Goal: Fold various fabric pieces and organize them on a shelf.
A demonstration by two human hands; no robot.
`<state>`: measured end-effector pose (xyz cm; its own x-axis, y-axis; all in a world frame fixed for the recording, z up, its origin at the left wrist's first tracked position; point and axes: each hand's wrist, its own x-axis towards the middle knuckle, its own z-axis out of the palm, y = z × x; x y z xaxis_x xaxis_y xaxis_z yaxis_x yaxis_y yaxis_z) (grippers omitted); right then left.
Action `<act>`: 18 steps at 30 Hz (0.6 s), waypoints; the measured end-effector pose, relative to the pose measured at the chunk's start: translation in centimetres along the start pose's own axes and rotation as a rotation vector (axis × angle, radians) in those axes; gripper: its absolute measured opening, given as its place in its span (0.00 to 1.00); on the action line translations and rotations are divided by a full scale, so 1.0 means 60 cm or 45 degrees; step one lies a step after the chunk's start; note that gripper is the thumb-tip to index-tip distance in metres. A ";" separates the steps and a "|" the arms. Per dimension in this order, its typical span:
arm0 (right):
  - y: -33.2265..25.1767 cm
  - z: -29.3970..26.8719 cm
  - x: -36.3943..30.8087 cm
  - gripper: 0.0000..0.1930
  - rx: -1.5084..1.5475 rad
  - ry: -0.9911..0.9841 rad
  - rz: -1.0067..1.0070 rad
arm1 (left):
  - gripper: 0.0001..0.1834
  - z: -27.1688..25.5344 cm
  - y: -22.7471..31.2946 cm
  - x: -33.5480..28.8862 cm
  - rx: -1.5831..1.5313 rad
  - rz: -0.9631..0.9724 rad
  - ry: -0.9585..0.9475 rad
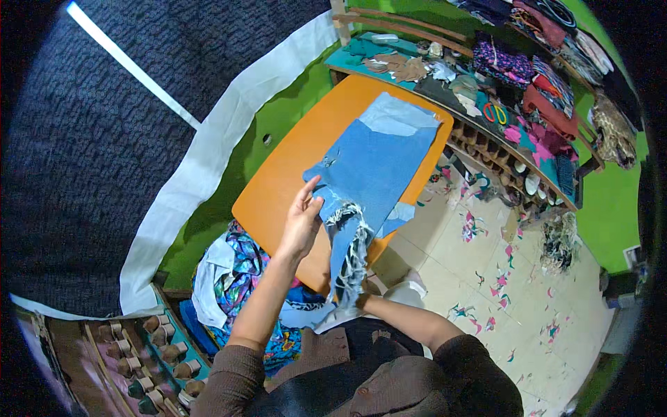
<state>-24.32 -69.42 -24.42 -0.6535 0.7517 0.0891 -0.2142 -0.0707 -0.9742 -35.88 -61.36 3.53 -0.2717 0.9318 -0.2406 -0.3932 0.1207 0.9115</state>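
Observation:
A piece of faded blue denim, seemingly a jeans leg (385, 163), lies across the orange table (274, 184). Its near part has a torn hole with white frayed threads (358, 240) and hangs toward me over the table's near edge. My left hand (302, 222) is at the left edge of the denim, thumb and index finger apart, fingertips at the cloth. Close to my body, my right hand (363, 300) is beside the lower end of the frayed part. Its fingers are mostly hidden behind the cloth.
Patterned and white cloth (233, 278) is heaped left of the table. A teal-topped bench (514, 132) at the back right bears fabric scraps and yellow-and-red-handled scissors (495, 113). Scraps litter the tiled floor (479, 271). Thread spools (163, 333) stand on a rack at lower left.

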 end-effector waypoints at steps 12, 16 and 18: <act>-0.316 -0.195 0.152 0.22 -0.393 0.660 0.796 | 0.20 -0.018 0.051 0.180 0.000 0.129 0.121; -0.347 -0.287 0.227 0.22 -0.256 0.766 0.288 | 0.20 0.033 0.070 0.298 0.076 0.091 0.085; -0.367 -0.338 0.268 0.20 -0.179 0.718 0.286 | 0.21 0.061 0.070 0.367 0.071 0.105 0.116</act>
<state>-15.37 -42.48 -5.71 -0.1791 0.9619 -0.2066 0.0067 -0.2087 -0.9779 -40.32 -39.09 3.29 -0.3804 0.9049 -0.1912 -0.3179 0.0662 0.9458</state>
